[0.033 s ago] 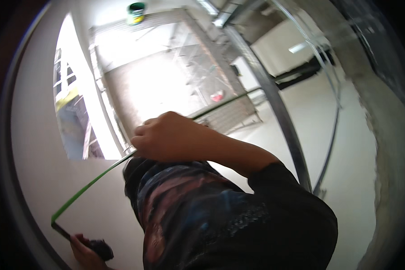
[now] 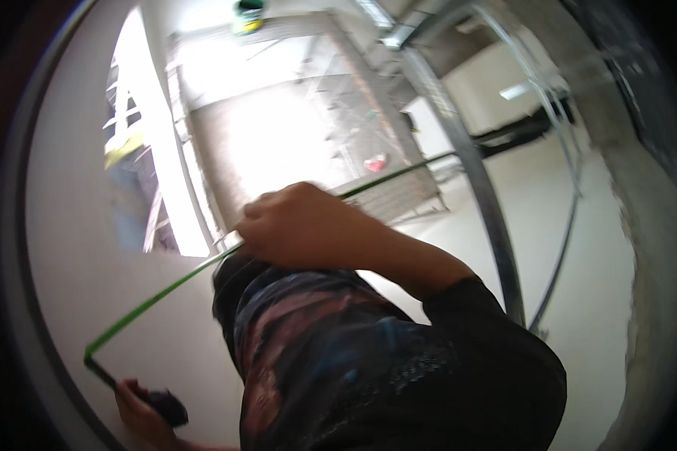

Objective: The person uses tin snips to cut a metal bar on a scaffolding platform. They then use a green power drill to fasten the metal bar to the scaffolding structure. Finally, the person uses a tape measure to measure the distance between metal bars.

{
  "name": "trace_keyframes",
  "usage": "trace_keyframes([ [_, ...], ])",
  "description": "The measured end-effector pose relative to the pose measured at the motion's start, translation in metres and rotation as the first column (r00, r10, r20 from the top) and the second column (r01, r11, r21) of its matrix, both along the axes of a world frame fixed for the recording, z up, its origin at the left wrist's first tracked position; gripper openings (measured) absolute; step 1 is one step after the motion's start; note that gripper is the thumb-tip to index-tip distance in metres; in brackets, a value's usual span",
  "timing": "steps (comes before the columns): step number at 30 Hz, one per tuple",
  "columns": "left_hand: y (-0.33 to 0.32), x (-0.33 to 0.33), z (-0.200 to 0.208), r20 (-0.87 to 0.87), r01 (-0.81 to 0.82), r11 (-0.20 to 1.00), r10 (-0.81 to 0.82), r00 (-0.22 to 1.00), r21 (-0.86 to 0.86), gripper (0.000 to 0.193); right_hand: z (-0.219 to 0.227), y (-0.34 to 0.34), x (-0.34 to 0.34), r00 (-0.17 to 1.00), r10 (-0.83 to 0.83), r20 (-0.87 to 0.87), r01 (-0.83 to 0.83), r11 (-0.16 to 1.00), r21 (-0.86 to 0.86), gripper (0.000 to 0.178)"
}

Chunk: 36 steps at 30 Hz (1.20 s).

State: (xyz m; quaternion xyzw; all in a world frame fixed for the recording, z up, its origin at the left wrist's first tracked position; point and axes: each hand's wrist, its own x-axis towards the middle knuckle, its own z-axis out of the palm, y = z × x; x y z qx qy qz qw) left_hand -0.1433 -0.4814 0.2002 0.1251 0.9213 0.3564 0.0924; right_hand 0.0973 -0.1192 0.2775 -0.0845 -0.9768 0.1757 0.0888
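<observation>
My left hand (image 2: 141,413), low at the left, grips the dark case of a tape measure (image 2: 169,408). Its green blade (image 2: 158,298) leaves the case, bends sharply near the left wall, then runs up to my right hand (image 2: 301,225). That hand is closed on the blade in front of my dark, patterned shirt; its fingertips are partly hidden. Beyond my knuckles the blade stretches on to the upper right, as far as a grey metal post (image 2: 470,161).
A bright window opening (image 2: 132,188) breaks the pale wall on the left. A green bucket (image 2: 247,16) stands at the top. Thin metal rods (image 2: 557,120) and a rough-edged wall (image 2: 617,225) are at the right; a small red object (image 2: 376,161) lies beyond my hand.
The view has shifted slightly, so the background sits further right. The blade's bend and my left hand appear a little higher; both grips look the same.
</observation>
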Motion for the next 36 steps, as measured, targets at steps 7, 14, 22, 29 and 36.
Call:
trace_keyframes([
  [7,0.044,0.039,0.017,-0.190,-0.027,0.999,0.020,0.982,-0.030,0.035,0.004,0.027,0.013,0.986,-0.142,0.092,0.136,0.988,0.072,0.022],
  [14,0.063,0.081,0.016,-0.234,-0.179,0.983,0.167,0.958,-0.033,0.040,-0.015,0.064,0.012,0.994,-0.027,0.104,0.021,0.998,0.056,0.022],
  [22,0.048,0.049,0.009,-0.267,-0.274,0.953,0.233,0.935,-0.129,0.042,-0.023,0.021,-0.016,0.988,0.071,0.141,-0.093,0.984,0.155,0.025],
  [29,0.021,0.037,-0.027,-0.189,-0.172,0.985,0.171,0.967,0.011,0.041,-0.001,0.024,-0.047,1.000,-0.002,0.006,0.000,0.951,0.308,0.022],
  [36,0.007,0.057,-0.150,-0.274,0.073,0.985,-0.027,0.961,0.157,0.022,0.003,0.047,-0.074,0.983,-0.018,-0.183,0.092,0.910,0.405,0.020],
])
